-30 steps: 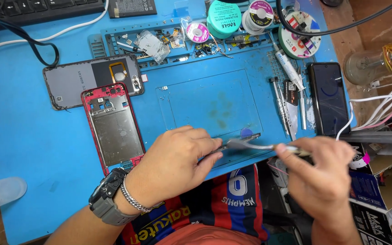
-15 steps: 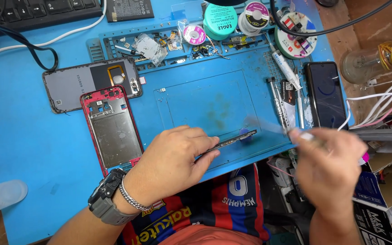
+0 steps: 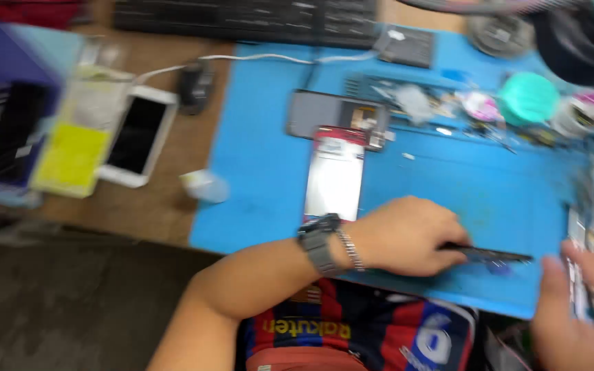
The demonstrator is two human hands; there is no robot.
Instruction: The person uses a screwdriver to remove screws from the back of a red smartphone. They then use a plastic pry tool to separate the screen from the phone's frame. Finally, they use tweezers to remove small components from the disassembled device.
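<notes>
Left hand (image 3: 407, 233) down on the blue work mat (image 3: 256, 178), fingers (image 3: 448, 249) closed around the near end of a thin dark phone board (image 3: 493, 255), pinning it flat against the mat near its front edge. Right hand (image 3: 582, 312) low at the corner, just past the far tip of the board, not touching it; whether its fingers are spread or holding anything cannot be told through the blur.

Risks, judged from this: only one end of the board gripped, so a twist or slide toward the mat's front edge seems possible, with a drop into the lap. Small loose bits lying on the mat beyond the knuckles, easily swept off by a wrist or sleeve. Red-framed open phone (image 3: 335, 175) just behind the left wrist, close enough for the wristwatch (image 3: 319, 242) to scrape its bare inside.

Containers: shallow parts tray (image 3: 379, 86) moulded into the mat, well beyond the fingertips, holding small pale and metallic pieces, too smeared to name. Round teal tin (image 3: 529, 98) and a pink-lidded pot (image 3: 479, 104) beside it, both lidded, contents hidden. White phone (image 3: 137, 136) far off to the left on the wooden bench.
</notes>
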